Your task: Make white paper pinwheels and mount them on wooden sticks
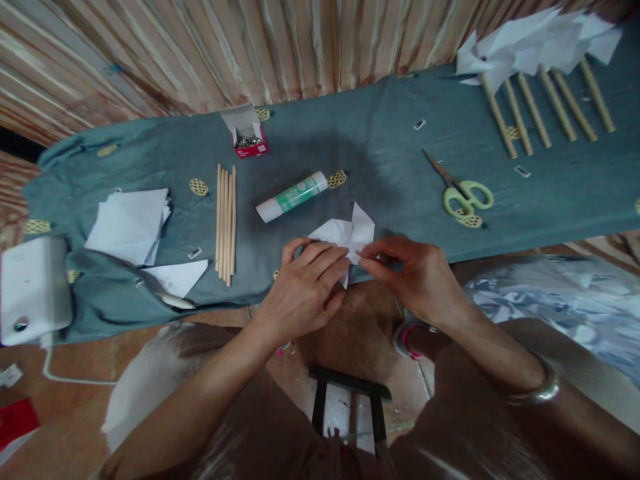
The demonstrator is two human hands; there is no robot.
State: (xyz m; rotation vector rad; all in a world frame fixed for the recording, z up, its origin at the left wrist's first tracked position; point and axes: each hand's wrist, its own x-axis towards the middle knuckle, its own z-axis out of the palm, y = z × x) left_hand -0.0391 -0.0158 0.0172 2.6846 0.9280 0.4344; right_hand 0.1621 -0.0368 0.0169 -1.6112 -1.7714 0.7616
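Holding one folded white paper [363,227], the two hands work close together at the table's near edge. The left hand [310,287] is closed on the paper's near left part, fingers laid across it. The right hand [415,270] pinches its right part between thumb and forefinger; any small item in that pinch cannot be made out. Glue stick [295,197]: just beyond the left hand. Wooden sticks [226,227]: left of that hand, with stacked paper [130,223] farther left. Scissors [463,190]: beyond the right hand, to its right.
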